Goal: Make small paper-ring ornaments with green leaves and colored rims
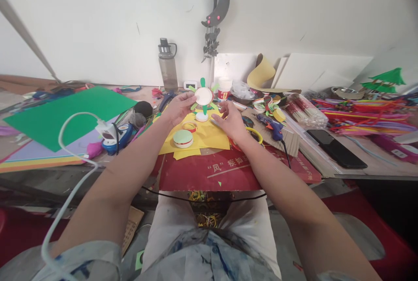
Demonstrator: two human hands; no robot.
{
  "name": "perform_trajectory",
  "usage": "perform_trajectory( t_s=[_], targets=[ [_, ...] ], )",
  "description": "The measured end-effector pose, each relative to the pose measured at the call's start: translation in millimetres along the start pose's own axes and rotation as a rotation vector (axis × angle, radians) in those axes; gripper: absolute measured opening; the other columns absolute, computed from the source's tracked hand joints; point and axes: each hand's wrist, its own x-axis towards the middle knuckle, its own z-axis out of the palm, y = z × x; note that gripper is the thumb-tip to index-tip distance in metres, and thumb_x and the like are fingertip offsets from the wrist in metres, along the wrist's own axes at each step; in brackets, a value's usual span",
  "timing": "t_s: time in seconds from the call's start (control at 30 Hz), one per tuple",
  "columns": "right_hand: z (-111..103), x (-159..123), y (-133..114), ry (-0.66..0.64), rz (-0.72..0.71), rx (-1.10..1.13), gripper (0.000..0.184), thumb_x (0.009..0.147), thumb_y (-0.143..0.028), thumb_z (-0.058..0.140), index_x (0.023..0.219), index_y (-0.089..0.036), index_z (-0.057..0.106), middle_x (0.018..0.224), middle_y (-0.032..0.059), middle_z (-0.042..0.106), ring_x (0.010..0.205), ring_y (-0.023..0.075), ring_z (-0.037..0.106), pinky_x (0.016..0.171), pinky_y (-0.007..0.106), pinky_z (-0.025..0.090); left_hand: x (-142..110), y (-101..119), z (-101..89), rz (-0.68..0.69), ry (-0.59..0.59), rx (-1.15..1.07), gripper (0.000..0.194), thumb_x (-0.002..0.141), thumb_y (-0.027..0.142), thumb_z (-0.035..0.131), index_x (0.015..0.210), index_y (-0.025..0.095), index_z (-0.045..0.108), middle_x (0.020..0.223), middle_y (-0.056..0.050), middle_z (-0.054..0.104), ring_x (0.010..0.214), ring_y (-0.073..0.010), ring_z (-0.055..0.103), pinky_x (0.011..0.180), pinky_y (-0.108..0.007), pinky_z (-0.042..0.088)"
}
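My left hand (181, 108) pinches the edge of a flower-like paper piece (204, 97), a round pale disc with a reddish rim and green petals around it. It is held up above the yellow paper (214, 141). Just right of the flower, my right hand (231, 121) hovers with thumb and fingers apart and nothing seen in them. Below the flower sits a small white round piece (201, 117). A round box-like piece with a pale green top (183, 137) lies nearer to me, beside a thin yellow and red ring (195, 128).
A red board (209, 176) lies under the yellow paper. To the right are a blue glue gun (276, 129), a black phone (336, 148) and colourful pipe cleaners (369, 115). Leftward lie green sheet (75, 113) and a corded blue device (117, 138). Behind stand a bottle (168, 70) and paper cup (224, 87).
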Motion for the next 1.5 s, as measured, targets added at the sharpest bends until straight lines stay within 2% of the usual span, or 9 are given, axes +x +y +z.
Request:
perform_trajectory(
  t_s=[0.1, 0.27, 0.4, 0.63, 0.8, 0.93, 1.2, 1.37, 1.5],
  targets=[
    [0.8, 1.7, 2.4, -0.039, 0.079, 0.08, 0.043, 0.087, -0.04, 0.08, 0.119, -0.023, 0.056, 0.104, 0.0047, 0.064, 0.083, 0.0175, 0.057, 0.081, 0.035, 0.052, 0.3, -0.5, 0.0, -0.025, 0.046, -0.001, 0.039, 0.063, 0.034, 0.103, 0.081, 0.014, 0.075, 0.077, -0.002, 0.072, 0.067, -0.0089, 0.063, 0.062, -0.022, 0.049],
    [0.1, 6.0, 11.3, -0.032, 0.099, 0.096, 0.038, 0.098, -0.052, 0.066, 0.124, -0.026, 0.057, 0.104, 0.0049, 0.066, 0.089, 0.0194, 0.061, 0.079, 0.034, 0.051, 6.2, -0.4, -8.0, -0.045, 0.239, -0.041, 0.031, 0.072, 0.028, 0.098, 0.084, 0.016, 0.073, 0.079, 0.0, 0.072, 0.068, -0.0079, 0.065, 0.061, -0.02, 0.049],
    [0.0, 8.0, 15.1, 0.015, 0.154, 0.222, 0.037, 0.094, -0.055, 0.068, 0.114, -0.025, 0.058, 0.098, 0.003, 0.064, 0.091, 0.0194, 0.061, 0.081, 0.034, 0.054, 9.7, 2.5, -13.9, -0.041, 0.286, -0.111, 0.034, 0.075, 0.032, 0.096, 0.087, 0.017, 0.068, 0.073, 0.002, 0.069, 0.062, -0.0068, 0.062, 0.058, -0.019, 0.048],
    [1.3, 6.6, 9.5, 0.0, 0.256, 0.442, 0.051, 0.08, -0.066, 0.076, 0.105, -0.027, 0.056, 0.101, 0.0025, 0.067, 0.091, 0.0195, 0.062, 0.075, 0.034, 0.055, 6.3, -4.1, -11.7, -0.074, 0.141, 0.083, 0.037, 0.071, 0.036, 0.098, 0.087, 0.014, 0.072, 0.078, 0.0, 0.071, 0.068, -0.0078, 0.064, 0.065, -0.022, 0.049],
    [3.0, 6.3, 3.5, -0.035, 0.322, 0.567, 0.063, 0.069, -0.065, 0.085, 0.107, -0.028, 0.052, 0.105, 0.0016, 0.07, 0.093, 0.0194, 0.065, 0.072, 0.032, 0.054, 6.1, -12.9, -10.3, -0.065, 0.063, 0.186, 0.048, 0.056, 0.039, 0.105, 0.084, 0.013, 0.075, 0.081, -0.001, 0.072, 0.07, -0.0078, 0.063, 0.068, -0.024, 0.05],
    [3.1, 5.1, -1.2, -0.056, 0.309, 0.625, 0.067, 0.064, -0.062, 0.089, 0.108, -0.027, 0.052, 0.097, -0.0009, 0.072, 0.083, 0.0163, 0.064, 0.069, 0.03, 0.05, 5.3, -15.4, -9.4, -0.075, -0.007, 0.191, 0.05, 0.052, 0.039, 0.106, 0.082, 0.013, 0.074, 0.078, 0.0, 0.07, 0.068, -0.0082, 0.061, 0.069, -0.026, 0.05],
    [0.1, 3.9, -6.0, -0.065, 0.292, 0.671, 0.066, 0.058, -0.051, 0.094, 0.104, -0.026, 0.055, 0.084, -0.0038, 0.071, 0.075, 0.015, 0.063, 0.069, 0.029, 0.048, 5.2, -22.3, -13.1, -0.124, -0.112, 0.289, 0.044, 0.06, 0.039, 0.103, 0.087, 0.014, 0.078, 0.081, -0.002, 0.072, 0.069, -0.0095, 0.064, 0.065, -0.024, 0.05],
    [0.9, 4.8, -2.6, -0.03, 0.314, 0.641, 0.067, 0.058, -0.052, 0.095, 0.105, -0.025, 0.055, 0.077, -0.0055, 0.067, 0.07, 0.0149, 0.062, 0.068, 0.03, 0.05, 0.5, -19.8, -12.7, -0.16, -0.129, 0.363, 0.043, 0.067, 0.045, 0.099, 0.09, 0.015, 0.08, 0.078, -0.002, 0.069, 0.063, -0.0093, 0.062, 0.053, -0.022, 0.046],
    [3.2, 3.6, 0.2, -0.007, 0.299, 0.655, 0.069, 0.057, -0.054, 0.097, 0.106, -0.027, 0.055, 0.074, -0.0066, 0.065, 0.071, 0.0167, 0.064, 0.07, 0.032, 0.053, -2.9, -16.5, -10.8, -0.201, -0.151, 0.354, 0.046, 0.068, 0.05, 0.097, 0.093, 0.015, 0.08, 0.085, -0.004, 0.072, 0.069, -0.0114, 0.065, 0.054, -0.023, 0.049]
  ],
)
